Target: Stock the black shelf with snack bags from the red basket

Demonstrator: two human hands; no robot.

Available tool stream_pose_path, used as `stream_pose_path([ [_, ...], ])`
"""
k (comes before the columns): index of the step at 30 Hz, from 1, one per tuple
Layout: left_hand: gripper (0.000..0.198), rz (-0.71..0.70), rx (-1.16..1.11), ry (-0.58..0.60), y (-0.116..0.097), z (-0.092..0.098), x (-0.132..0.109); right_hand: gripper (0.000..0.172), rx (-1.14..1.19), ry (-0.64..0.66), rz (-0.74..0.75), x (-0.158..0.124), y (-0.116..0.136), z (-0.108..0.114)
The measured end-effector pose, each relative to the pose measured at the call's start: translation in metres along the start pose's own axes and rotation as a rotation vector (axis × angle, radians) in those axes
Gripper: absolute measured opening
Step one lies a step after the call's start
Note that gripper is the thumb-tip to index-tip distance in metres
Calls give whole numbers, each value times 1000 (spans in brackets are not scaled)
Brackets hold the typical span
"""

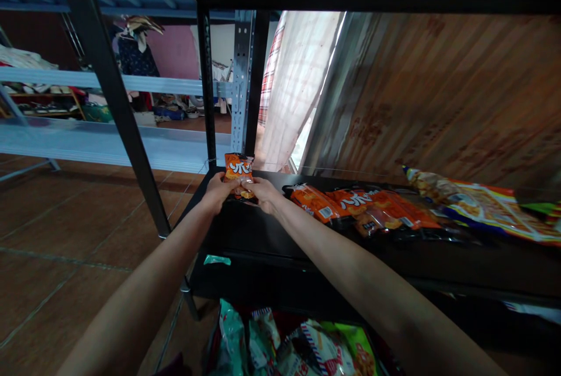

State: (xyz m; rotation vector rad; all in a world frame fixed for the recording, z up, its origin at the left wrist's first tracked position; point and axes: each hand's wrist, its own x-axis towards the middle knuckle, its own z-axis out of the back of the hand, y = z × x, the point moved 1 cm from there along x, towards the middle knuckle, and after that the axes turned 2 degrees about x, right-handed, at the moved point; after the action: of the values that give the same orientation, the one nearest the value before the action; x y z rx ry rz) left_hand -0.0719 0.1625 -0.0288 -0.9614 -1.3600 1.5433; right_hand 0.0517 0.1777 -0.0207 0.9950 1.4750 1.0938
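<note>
An orange and black snack bag (239, 166) stands upright at the far left end of the black shelf (258, 230). My left hand (218, 190) grips its left side, and my right hand (265, 193) grips its right side, with both thumbs on the front. To the right, several similar orange snack bags (368, 206) lie on the shelf, partly overlapping. The bottom of the held bag is close to the shelf surface; whether it rests there I cannot tell.
A blue and yellow snack bag (477, 200) lies farther right. Below the shelf, a container holds several green and white bags (307, 347). A black post (111, 95) rises at the left front. Behind are a white curtain (298, 83) and a blue metal rack (175, 145).
</note>
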Motion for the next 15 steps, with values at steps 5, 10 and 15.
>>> stream_pose_path([
  [5,47,-55,325,-122,5,1,23,15,16,-61,-15,14,2,-9],
  [10,49,-110,530,-241,6,9,40,7,24,-57,-19,29,4,-26],
  [15,52,-64,581,-244,6,12,49,6,-6,-80,-22,50,-3,-39],
])
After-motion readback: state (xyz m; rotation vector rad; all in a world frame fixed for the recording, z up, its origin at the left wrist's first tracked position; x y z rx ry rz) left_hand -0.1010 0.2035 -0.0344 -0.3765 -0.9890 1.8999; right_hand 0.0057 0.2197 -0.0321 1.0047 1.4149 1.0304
